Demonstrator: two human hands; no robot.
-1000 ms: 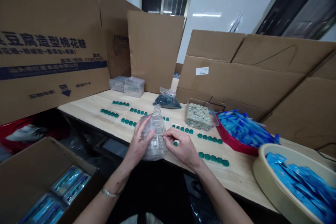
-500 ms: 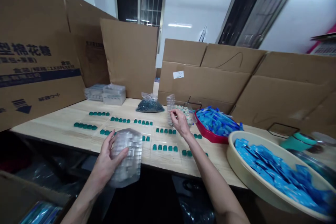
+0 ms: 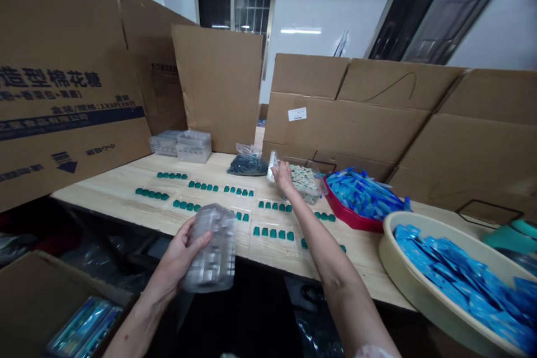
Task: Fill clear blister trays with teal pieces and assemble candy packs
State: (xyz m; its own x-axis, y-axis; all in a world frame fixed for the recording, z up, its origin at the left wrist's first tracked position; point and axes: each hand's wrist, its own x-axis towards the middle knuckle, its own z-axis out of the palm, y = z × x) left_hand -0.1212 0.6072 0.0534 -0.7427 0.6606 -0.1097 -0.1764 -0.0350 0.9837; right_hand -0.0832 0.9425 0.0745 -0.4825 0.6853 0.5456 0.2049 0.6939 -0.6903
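My left hand (image 3: pixel 184 254) is closed round a stack of clear plastic trays (image 3: pixel 216 251), tilted in front of the table's near edge. With the arm stretched toward the back, my right hand (image 3: pixel 283 174) pinches a thin clear plastic tray (image 3: pixel 272 164), standing nearly upright. Just to its right is a clear tub (image 3: pixel 305 183) full of small pale and green pieces. Short rows of dark green pieces (image 3: pixel 273 234) lie across the table in clear trays; my right forearm hides some, and the held stack hides others.
A tied bag of dark material (image 3: pixel 248 162) sits behind the rows. Clear boxes (image 3: pixel 193 145) stand back left. To the right are a red basin (image 3: pixel 356 219) of blue packets and a cream tub (image 3: pixel 403 274) of blue sachets. Cardboard panels (image 3: pixel 218 84) wall the back.
My right hand has reached a little farther back with the clear tray, uncovering more of the tub of small pieces. The left hand still holds the stack. The view has shifted slightly.
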